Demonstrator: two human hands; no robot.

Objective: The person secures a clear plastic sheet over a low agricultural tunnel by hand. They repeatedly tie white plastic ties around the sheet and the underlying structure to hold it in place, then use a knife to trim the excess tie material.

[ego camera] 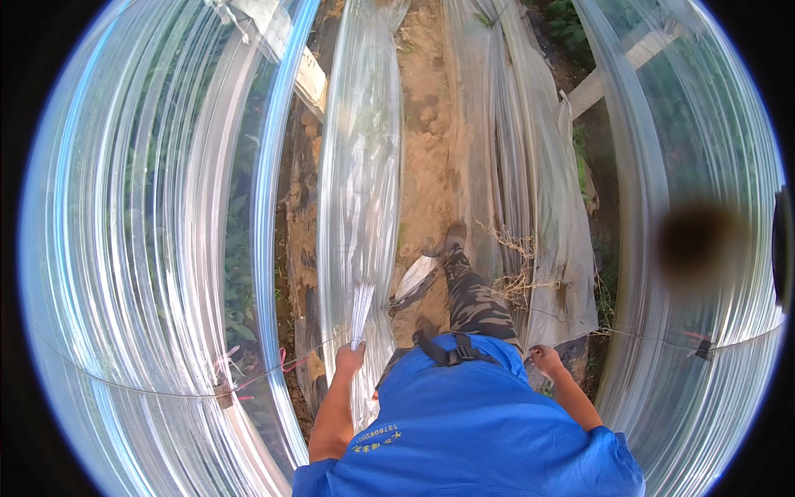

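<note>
My left hand (pixel 351 358) grips a bundle of thin, pale, straight rods (pixel 362 310), which fan out slightly at their far ends. The rods look like metal wire, but I cannot tell for sure. Beneath them runs a long strip of clear plastic film (pixel 360 174), lying in folds along the path. On the other side, my right hand (pixel 545 360) hangs beside my hip with its fingers curled in. No object shows in it. It is close to the near end of a dusty sheet of plastic film (pixel 562 273).
Clear plastic sheeting (pixel 168 186) rises on the left, and more sheeting (pixel 689 155) on the right, with green plants behind. A dirt path (pixel 425 124) runs ahead. Dry twigs (pixel 522 273) lie on the right-hand film. A thin wire (pixel 149 392) crosses the left sheeting.
</note>
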